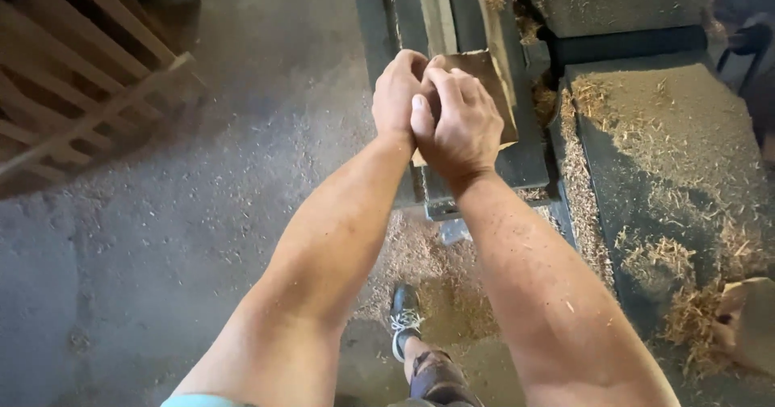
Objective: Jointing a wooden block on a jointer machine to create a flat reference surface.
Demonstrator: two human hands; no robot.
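My left hand [397, 92] and my right hand [458, 120] are pressed together at the upper middle, both closed on a flat brown wooden piece [489, 80]. The piece sticks out past my fingers to the right, over the dark green machine [452, 19]. My right thumb lies against the left hand's knuckles. How much of the piece lies under my palms is hidden.
A machine table [646, 132] covered in wood shavings runs along the right. Wooden pallets [73, 76] stand at the upper left. Sawdust is scattered over the concrete floor [202, 213]. My shoe [404, 318] shows below, and a pale wooden block [747, 322] sits at the right edge.
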